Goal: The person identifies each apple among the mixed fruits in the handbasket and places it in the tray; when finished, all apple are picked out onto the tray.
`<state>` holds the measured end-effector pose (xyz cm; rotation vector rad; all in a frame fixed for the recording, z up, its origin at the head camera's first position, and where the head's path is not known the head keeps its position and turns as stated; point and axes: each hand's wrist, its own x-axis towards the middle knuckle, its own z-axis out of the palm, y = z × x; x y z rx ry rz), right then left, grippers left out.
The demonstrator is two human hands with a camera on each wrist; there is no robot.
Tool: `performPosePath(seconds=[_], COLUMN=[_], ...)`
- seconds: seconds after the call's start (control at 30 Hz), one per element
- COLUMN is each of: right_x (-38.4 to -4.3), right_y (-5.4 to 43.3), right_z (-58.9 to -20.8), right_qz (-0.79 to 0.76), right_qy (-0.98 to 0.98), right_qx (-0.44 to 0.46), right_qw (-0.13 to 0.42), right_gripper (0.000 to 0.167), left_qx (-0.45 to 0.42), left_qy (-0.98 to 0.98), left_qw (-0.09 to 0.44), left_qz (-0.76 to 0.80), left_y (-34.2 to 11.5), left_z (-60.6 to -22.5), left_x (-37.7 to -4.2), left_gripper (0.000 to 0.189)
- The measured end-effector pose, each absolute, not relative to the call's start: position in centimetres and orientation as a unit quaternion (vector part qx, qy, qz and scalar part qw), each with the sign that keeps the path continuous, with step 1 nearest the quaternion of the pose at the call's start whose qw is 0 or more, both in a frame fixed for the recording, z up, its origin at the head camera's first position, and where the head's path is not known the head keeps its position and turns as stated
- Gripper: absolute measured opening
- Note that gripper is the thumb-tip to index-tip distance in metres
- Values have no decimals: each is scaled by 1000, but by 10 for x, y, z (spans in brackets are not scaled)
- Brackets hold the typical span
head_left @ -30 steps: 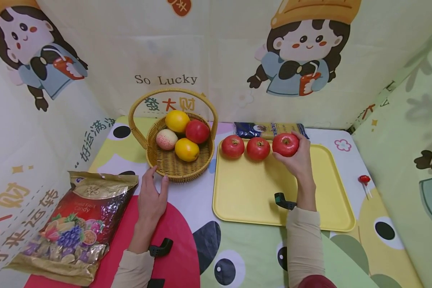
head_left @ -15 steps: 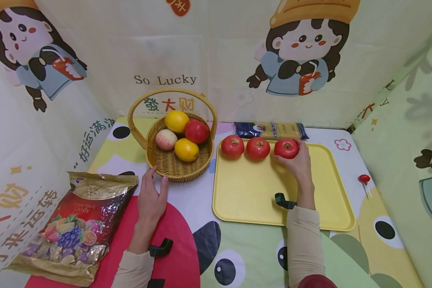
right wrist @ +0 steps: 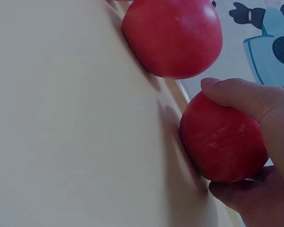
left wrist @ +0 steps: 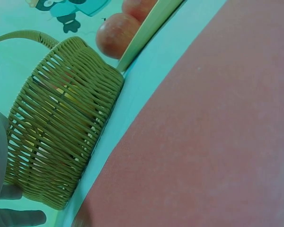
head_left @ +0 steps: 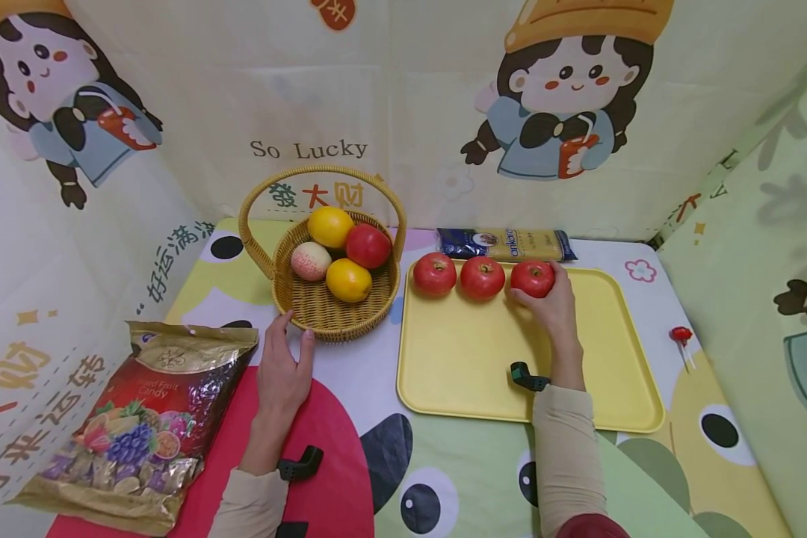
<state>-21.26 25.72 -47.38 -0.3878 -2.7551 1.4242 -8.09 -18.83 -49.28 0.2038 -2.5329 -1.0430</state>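
Observation:
My right hand point(head_left: 553, 305) holds a red apple point(head_left: 532, 278) between thumb and fingers, low at the back of the yellow tray point(head_left: 471, 366). In the right wrist view the thumb lies along one side of this apple point(right wrist: 225, 137), with fingers on the opposite side. Left of it, two more red apples point(head_left: 482, 278) sit in a row on the tray. My left hand point(head_left: 284, 373) rests at the front rim of the wicker basket point(head_left: 336, 329), fingers extended. In the basket are two yellow fruits point(head_left: 349, 280), a red fruit point(head_left: 368, 246) and a pinkish speckled fruit point(head_left: 311, 260).
A large bag of candy point(head_left: 148, 426) lies at the left. Behind the tray lies a blue and yellow pasta packet point(head_left: 507, 244) against the back wall. A red lollipop point(head_left: 681, 335) is right of the tray. The basket's tall handle point(head_left: 323, 169) arches above its bowl.
My right hand has lowered the apple toward the tray, then shifted it slightly left, beside the other two. The left hand and basket have stayed put.

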Motion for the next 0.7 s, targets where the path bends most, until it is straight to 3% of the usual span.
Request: performPosePath(seconds=[0.33,0.7], right_x=[-208,-197], right_y=[255,239], right_z=[-456,-424], right_qz=[450,428], right_qy=[-886,-896], right_qx=[-105,-72], right_qw=[35,93], right_gripper=[110,103], left_qx=[74,79], left_qy=[-906,-903], left_qw=[196,197], left_qz=[-369,-372], left_y=[-189,-188], left_z=[-493,-493], left_x=[-81,-81], left_gripper=[55,54])
